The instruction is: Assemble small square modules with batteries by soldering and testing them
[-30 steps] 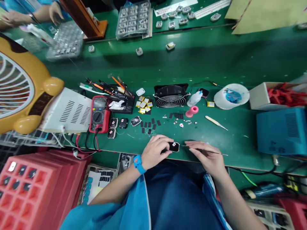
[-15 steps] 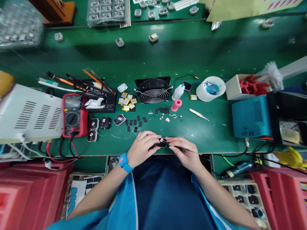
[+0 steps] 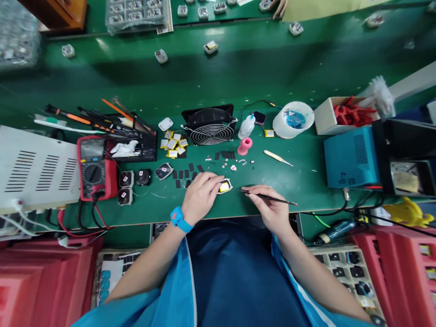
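Note:
My left hand (image 3: pixel 201 196) holds a small pale watch case (image 3: pixel 230 183) by its left side, fingers closed on its edge. Inside the case a yellow-and-white battery (image 3: pixel 224 186) faces up. To the right, apart from the case, my right hand (image 3: pixel 270 209) grips thin black tweezers (image 3: pixel 281 200), their tip pointing left toward the case. Just beyond my left hand lie several black rectangular pads (image 3: pixel 186 173). Ahead are small loose parts (image 3: pixel 233 168) and a pink spool-shaped piece (image 3: pixel 244 146).
A fan (image 3: pixel 210 125) stands at the back beside a pile of batteries (image 3: pixel 173 144) and a white bottle (image 3: pixel 246 126). A red multimeter (image 3: pixel 92 168) and watch units (image 3: pixel 125 196) are left; a light-handled tool (image 3: pixel 277 157) and blue box (image 3: pixel 350 156) right. Another person's hand (image 3: pixel 280 8) shows at the top.
The unit showed a dark face with a sticker between both hands; now a battery shows in the case. My right hand has moved off it, tweezers now plainly visible. The camera view has shifted.

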Demonstrator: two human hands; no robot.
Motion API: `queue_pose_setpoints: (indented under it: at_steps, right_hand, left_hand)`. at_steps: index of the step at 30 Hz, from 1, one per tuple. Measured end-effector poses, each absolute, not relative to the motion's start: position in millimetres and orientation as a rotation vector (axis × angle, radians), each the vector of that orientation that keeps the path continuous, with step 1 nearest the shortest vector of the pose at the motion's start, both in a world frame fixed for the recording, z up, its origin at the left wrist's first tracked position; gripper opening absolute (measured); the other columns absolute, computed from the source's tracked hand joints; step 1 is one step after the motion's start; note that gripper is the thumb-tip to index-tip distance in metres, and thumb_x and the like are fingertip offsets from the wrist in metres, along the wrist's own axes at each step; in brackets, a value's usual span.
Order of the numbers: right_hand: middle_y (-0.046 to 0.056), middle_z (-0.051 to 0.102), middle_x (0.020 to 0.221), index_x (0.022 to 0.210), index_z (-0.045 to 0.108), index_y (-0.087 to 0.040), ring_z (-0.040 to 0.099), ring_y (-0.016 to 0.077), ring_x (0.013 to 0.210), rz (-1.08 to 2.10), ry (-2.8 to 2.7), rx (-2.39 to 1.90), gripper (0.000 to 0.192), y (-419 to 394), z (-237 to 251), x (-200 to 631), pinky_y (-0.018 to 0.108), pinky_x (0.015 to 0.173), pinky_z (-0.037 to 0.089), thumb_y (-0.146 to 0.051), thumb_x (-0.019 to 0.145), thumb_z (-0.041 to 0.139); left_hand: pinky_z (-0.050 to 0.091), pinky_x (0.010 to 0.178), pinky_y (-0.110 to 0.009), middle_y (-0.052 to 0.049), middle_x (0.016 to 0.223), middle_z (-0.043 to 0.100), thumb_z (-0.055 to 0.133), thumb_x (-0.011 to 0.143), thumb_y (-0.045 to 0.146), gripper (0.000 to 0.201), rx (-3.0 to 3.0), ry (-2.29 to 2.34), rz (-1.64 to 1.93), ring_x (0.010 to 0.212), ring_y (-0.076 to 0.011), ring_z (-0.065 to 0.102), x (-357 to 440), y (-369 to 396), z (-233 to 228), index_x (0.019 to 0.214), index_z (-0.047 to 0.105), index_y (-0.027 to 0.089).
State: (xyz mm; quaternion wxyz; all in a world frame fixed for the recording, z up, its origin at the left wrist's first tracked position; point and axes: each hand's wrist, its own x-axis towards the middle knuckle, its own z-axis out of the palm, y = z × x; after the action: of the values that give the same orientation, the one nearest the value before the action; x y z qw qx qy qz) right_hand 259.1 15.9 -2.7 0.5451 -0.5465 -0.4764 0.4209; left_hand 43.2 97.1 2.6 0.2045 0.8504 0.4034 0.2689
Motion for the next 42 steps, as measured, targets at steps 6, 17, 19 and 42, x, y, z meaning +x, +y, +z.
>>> queue_pose_setpoints:
  at_steps: [6,17,19,42]
  right_hand:
    - [0.004,0.08,0.098,0.095,0.076,-0.026,0.077,0.0204,0.094,0.99,-1.179,-1.306,0.008,16.3,0.0,260.1,0.036,0.085,0.062,-0.021,0.093,0.07]
    - [0.001,0.065,0.064,0.08,0.059,-0.021,0.061,0.0155,0.056,1.04,-1.585,-1.659,0.041,25.3,16.9,290.5,0.028,0.057,0.045,-0.049,0.105,0.042]
    - [0.002,0.061,0.062,0.074,0.054,-0.022,0.057,0.0172,0.055,0.869,-1.839,-1.887,0.047,29.8,23.4,303.8,0.03,0.055,0.037,-0.052,0.105,0.036]
    - [0.012,0.07,0.108,0.114,0.068,-0.019,0.061,0.025,0.091,0.521,-2.043,-1.427,0.018,22.5,8.8,230.1,0.042,0.081,0.055,-0.026,0.1,0.06]
  left_hand:
    - [0.052,0.091,-0.039,-0.008,0.113,0.07,0.069,0.096,0.025,0.031,2.368,1.088,0.718,0.104,-0.0236,0.06,39.9,83.3,2.1,0.126,0.063,0.019]
    - [0.05,0.089,-0.038,-0.009,0.113,0.066,0.073,0.093,0.038,0.046,2.354,1.235,0.621,0.103,-0.025,0.06,23.9,45.1,6.8,0.133,0.057,0.02]
    - [0.049,0.089,-0.038,-0.009,0.112,0.066,0.072,0.094,0.037,0.045,2.354,1.263,0.63,0.103,-0.025,0.059,23.0,43.2,6.3,0.134,0.057,0.02]
    - [0.047,0.102,-0.041,-0.008,0.139,0.066,0.071,0.094,0.026,0.065,2.31,1.028,0.493,0.12,-0.025,0.058,16.3,61.8,8.6,0.152,0.041,0.024]
